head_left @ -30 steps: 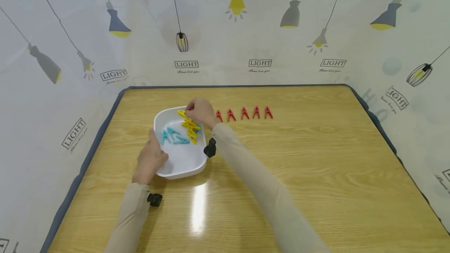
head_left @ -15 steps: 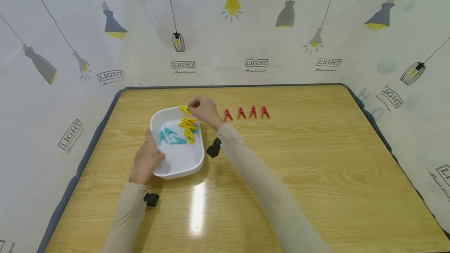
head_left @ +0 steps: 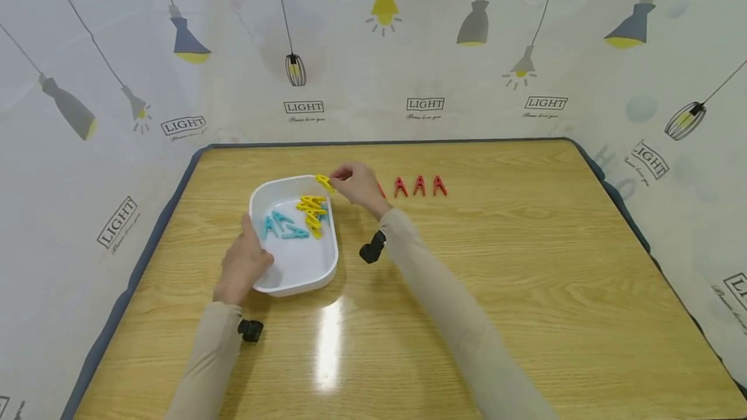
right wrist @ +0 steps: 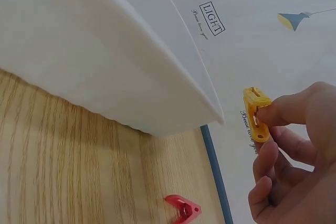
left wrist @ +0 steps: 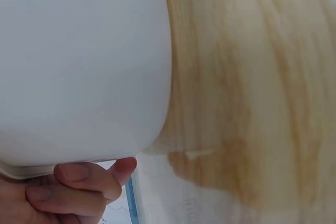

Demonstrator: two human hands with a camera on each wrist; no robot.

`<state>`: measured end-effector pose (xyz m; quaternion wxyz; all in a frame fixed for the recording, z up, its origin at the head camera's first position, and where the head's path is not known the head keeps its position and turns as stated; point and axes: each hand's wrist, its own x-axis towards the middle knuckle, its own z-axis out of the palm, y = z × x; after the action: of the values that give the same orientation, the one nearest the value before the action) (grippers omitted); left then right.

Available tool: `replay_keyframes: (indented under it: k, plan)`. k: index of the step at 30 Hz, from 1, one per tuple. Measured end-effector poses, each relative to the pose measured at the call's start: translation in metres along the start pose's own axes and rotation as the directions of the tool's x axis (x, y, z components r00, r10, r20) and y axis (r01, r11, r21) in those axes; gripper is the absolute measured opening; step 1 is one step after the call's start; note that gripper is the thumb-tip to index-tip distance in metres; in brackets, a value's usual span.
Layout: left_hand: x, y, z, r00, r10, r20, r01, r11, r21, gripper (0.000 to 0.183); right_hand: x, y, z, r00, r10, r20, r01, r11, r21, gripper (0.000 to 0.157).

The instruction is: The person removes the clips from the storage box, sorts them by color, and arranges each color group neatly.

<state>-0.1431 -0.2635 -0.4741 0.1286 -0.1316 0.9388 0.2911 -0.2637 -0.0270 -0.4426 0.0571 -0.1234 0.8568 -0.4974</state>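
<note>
A white plastic tub [head_left: 294, 268] stands at the left of the table, holding several blue clothespins [head_left: 294, 232] and yellow clothespins [head_left: 312, 205]. My left hand [head_left: 240, 269] grips its left side, thumb inside the wall; in the left wrist view the curled fingers [left wrist: 79, 198] lie along the rim. Thumb and fingers of my right hand [head_left: 358, 186] pinch one yellow clothespin [right wrist: 255, 116], held just past the tub's far right corner. Several red clothespins [head_left: 420, 185] lie in a row to the right, one of them partly hidden behind my right hand.
Wood-grain table [head_left: 496, 290] spreads to the right and front of the tub. Behind it and at both sides hangs a white cloth [head_left: 350, 50] printed with lamps. Each wrist carries a small black camera [head_left: 251, 330].
My right hand moves right with the yellow clothespin, from over the tub to its far right edge. The left hand stays on the tub. The head view has shifted slightly.
</note>
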Motion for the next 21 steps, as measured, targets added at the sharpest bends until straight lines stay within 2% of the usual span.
replay_keyframes:
  k: [12,21]
  plan:
    - [-0.002,0.0,-0.002,1.0,0.01,0.0,-0.01,1.0,0.006,0.101,-0.012,0.024,-0.017,0.995,-0.051,-0.084,0.044,0.996,-0.083,0.015]
    - [-0.002,0.002,-0.003,1.0,0.001,0.003,-0.001,1.0,0.01,0.102,-0.026,0.048,-0.023,0.999,-0.006,-0.041,0.0,0.991,-0.134,0.014]
